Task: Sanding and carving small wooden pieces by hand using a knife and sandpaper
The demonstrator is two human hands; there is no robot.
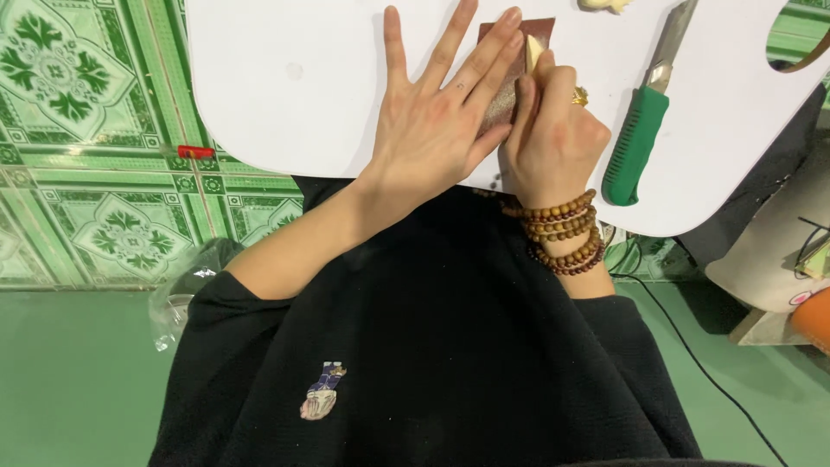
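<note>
My left hand [437,112] lies flat with fingers spread, pressing a brown sheet of sandpaper [523,39] onto the white board [294,78] on my lap. My right hand [553,130], wearing a gold ring and wooden bead bracelets at the wrist, is closed around a small pale yellowish piece [533,50] whose tip rests against the sandpaper. The two hands touch side by side.
A knife with a green handle [637,143] and bare blade lies on the board right of my right hand. A pale object [605,5] sits at the board's top edge. Green patterned tiles [86,130] lie left, a black cable [700,363] and clutter right.
</note>
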